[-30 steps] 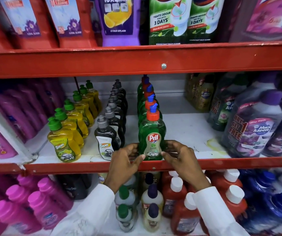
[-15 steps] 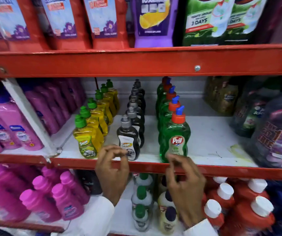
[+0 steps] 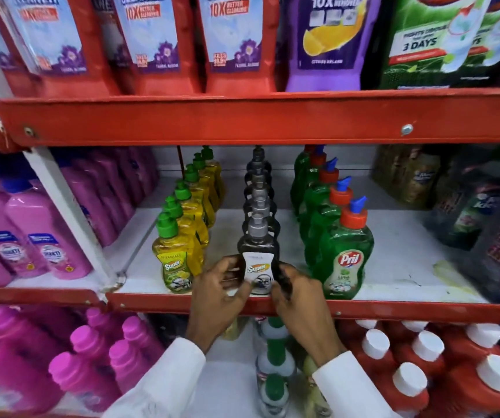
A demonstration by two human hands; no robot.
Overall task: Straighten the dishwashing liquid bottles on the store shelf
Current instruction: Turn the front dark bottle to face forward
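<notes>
Three rows of dishwashing liquid bottles run front to back on the middle shelf [image 3: 399, 267]. The front black bottle [image 3: 257, 254], with a grey cap and a white "Super" label, stands upright at the shelf's front edge. My left hand [image 3: 221, 289] grips its left side and my right hand [image 3: 295, 292] grips its right side. The front yellow bottle [image 3: 173, 257] with a green cap stands to its left. The front green "Pril" bottle [image 3: 346, 260] with an orange cap stands to its right. Behind each front bottle a straight file of the same kind recedes.
Pink bottles [image 3: 46, 236] fill the bay on the left behind a white upright [image 3: 70, 212]. Large dark refill bottles [image 3: 490, 236] crowd the right end. A red shelf lip [image 3: 393, 309] runs across the front; red, pink and small green-capped bottles stand below, cleaner pouches above.
Both hands left the green Pril bottle, dropped to the shelf lip, then moved left and closed on the front black bottle. The camera view shifted left too.
</notes>
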